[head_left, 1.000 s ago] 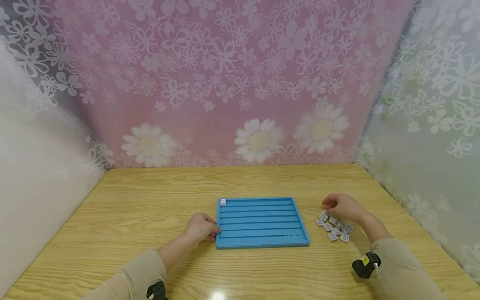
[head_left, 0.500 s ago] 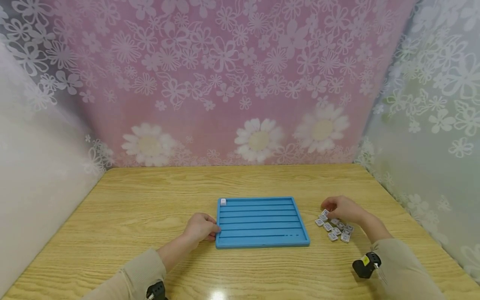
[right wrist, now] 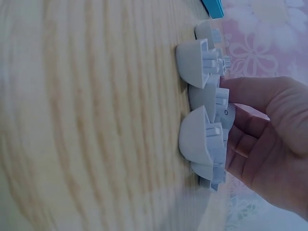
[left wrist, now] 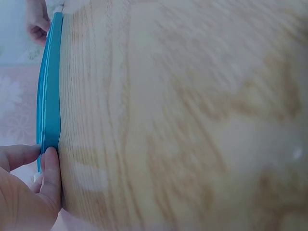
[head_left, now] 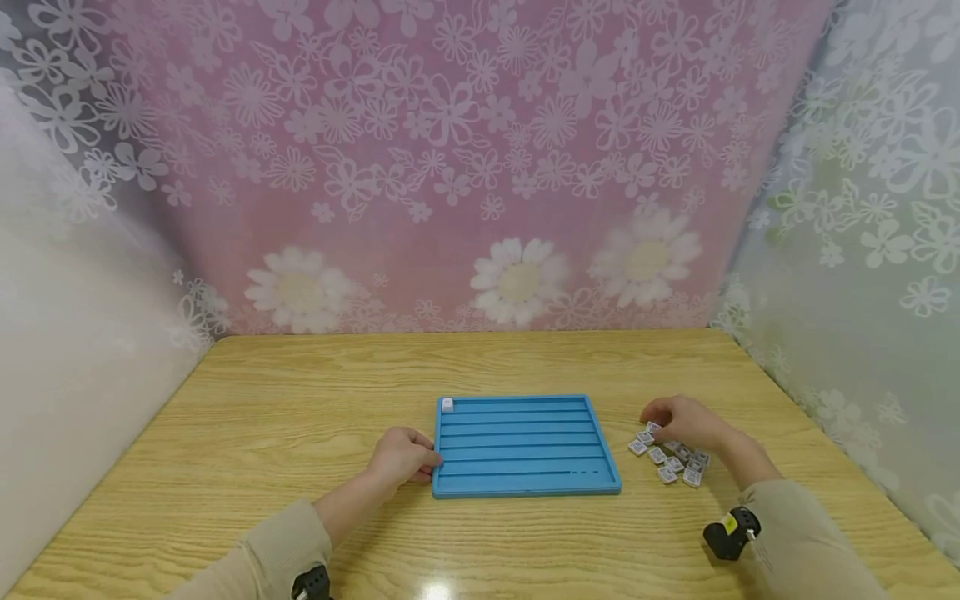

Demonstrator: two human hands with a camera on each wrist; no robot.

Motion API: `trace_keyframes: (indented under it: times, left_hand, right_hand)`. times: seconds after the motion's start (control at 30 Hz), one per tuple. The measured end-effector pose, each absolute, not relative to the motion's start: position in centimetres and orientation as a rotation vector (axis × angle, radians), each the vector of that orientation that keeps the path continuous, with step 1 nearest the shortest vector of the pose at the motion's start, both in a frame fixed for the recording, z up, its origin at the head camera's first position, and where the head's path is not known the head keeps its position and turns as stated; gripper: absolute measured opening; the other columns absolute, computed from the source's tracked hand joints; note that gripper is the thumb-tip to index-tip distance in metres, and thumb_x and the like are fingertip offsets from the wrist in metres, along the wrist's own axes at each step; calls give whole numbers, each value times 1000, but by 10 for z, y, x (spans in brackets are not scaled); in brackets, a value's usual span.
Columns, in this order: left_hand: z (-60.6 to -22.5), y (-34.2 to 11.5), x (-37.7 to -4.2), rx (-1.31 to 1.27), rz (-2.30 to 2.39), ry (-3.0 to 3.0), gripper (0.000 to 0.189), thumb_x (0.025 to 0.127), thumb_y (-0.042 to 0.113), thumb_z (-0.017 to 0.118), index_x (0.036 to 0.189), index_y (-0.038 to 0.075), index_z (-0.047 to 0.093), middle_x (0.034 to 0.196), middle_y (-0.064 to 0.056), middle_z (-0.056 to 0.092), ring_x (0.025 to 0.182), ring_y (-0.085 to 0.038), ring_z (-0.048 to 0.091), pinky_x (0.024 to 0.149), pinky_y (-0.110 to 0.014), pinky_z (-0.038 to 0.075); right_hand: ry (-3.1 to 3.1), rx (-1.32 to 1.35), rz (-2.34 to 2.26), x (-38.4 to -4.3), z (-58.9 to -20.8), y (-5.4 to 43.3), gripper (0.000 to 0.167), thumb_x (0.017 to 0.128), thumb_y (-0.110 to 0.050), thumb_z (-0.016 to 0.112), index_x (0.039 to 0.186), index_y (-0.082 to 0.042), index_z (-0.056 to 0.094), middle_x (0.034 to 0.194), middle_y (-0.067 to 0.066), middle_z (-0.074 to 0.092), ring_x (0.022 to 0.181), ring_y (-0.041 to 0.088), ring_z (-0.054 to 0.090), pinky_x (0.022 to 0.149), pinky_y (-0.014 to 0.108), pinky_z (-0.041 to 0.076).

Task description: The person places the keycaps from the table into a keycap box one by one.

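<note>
A blue tray (head_left: 517, 446) with long parallel slots lies on the table. One white keycap (head_left: 447, 405) sits in its far left corner. My left hand (head_left: 403, 455) pinches the tray's left edge, thumb on the rim; the left wrist view shows the thumb and fingers (left wrist: 50, 175) on either side of the rim. Several white keycaps (head_left: 667, 474) lie in a loose pile right of the tray, many with their hollow stem side showing. My right hand (head_left: 688, 421) is curled over the pile's far side and pinches a keycap (right wrist: 226, 114); its fingertips are partly hidden behind other keycaps.
The wood-grain table (head_left: 337, 375) spreads around the tray and pile. A pink flowered curtain (head_left: 450, 208) hangs behind its far edge, with pale curtains at both sides. A black wrist camera (head_left: 731, 533) sits by the right sleeve.
My right hand has come slightly down and toward the pile, and a keycap by its fingertips has shifted. The left hand and tray stay in place.
</note>
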State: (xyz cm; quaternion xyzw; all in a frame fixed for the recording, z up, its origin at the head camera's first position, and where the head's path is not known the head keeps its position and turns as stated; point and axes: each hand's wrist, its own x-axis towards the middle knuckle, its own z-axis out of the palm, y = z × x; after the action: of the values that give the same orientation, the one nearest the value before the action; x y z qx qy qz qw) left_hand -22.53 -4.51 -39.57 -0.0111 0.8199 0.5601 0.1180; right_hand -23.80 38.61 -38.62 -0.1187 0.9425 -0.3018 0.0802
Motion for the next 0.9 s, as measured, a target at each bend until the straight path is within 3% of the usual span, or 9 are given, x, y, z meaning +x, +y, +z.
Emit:
trace_keyframes:
  times: [0.37,0.9]
  left_hand:
    - [-397,-45,-226,-38,1635,2392,19,77,-4,68,92,-10,59,75,-13,59,63,-17,59,58,-31,57]
    - [-396,-48,-226,-56,1656,2352,22,78,-3,68,97,-10,60,77,-13,60,64,-17,59,59,-29,56]
  right_hand:
    - [2783,-316,-1055,-233,-380,386,31,84,-5,65,110,9,59,87,8,59,74,19,56,60,30,49]
    - [2869,-351,-987,-240,-367,376,29,88,-11,62,110,6,58,90,7,57,78,21,51,63,32,48]
